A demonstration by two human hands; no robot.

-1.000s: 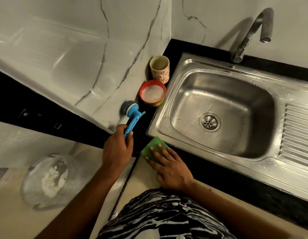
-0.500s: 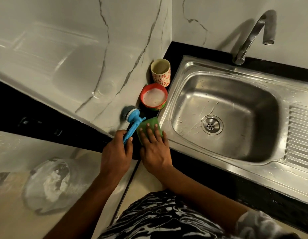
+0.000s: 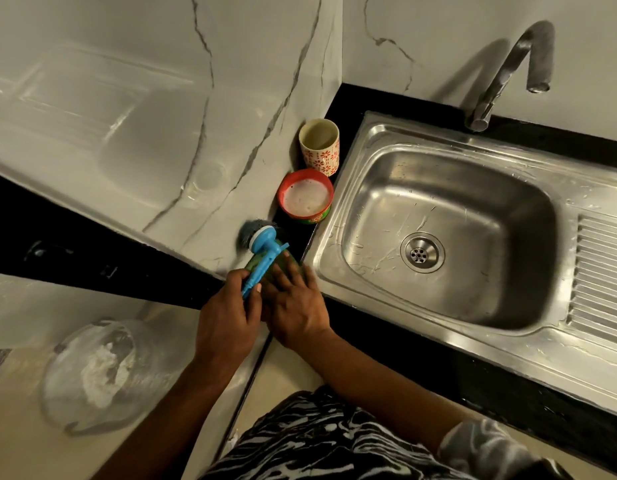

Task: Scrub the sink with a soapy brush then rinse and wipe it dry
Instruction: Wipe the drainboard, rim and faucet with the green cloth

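Just left of centre, the left hand (image 3: 227,323) curls round the handle of the brush (image 3: 265,258); the right hand (image 3: 296,303) lies flat, fingers straight, on a green sponge (image 3: 288,259); both sit on the dark surface (image 3: 386,348) beside the sink (image 3: 438,140). Best to load the bristles well in the soap tub (image 3: 306,199) above; then scrub from rim to drain.

Your view is dim and warm-toned, with light falling from the right of the frame. The tap (image 3: 501,74) at the upper right casts a broad, soft shadow leftward onto the wall. Glare streaks the sink (image 3: 438,140) rim and the glossy marble wall (image 3: 127,116) at the upper left. The basin's right side sinks into shadow, and the black countertop (image 3: 386,341) loses detail. Straight edges bow toward the borders. The tap's spout looks slightly blurred.
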